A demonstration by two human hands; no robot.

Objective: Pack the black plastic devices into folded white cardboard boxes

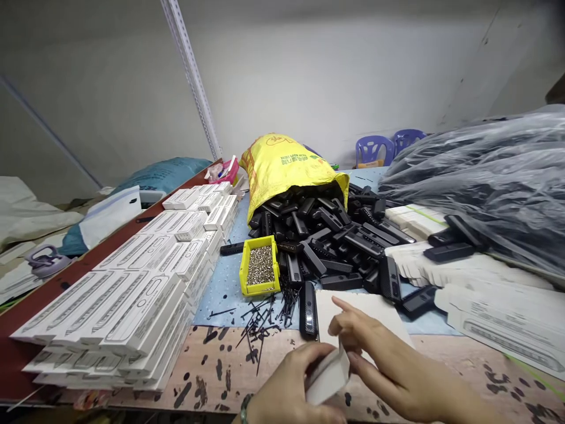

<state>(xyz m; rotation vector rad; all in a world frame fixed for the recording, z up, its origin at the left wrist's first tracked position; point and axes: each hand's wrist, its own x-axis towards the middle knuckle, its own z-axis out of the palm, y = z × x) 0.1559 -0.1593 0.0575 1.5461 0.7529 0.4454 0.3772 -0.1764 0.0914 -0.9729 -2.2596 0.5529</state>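
Low in front of me, my left hand (286, 383) is wrapped round a small white carton (329, 380), thumb on one side and fingers underneath. My right hand (379, 356) reaches in from the right, its thumb and fingers at the carton's upright end flap, the index finger raised. What is inside the carton cannot be seen. Just beyond the hands a white sheet of card (388, 315) lies on the table. Beside its left edge rests a long black plastic case (308, 309) with a patterned surface.
Stacked printed white boxes (132, 300) fill the left side. A yellow bin (260, 288) holds small metal pieces, with thin black rods (260, 324) nearby. Black cases (331, 235) spill from a yellow sack (291, 165). Flattened cartons (507, 324) and plastic-wrapped bundles (485, 171) lie right.
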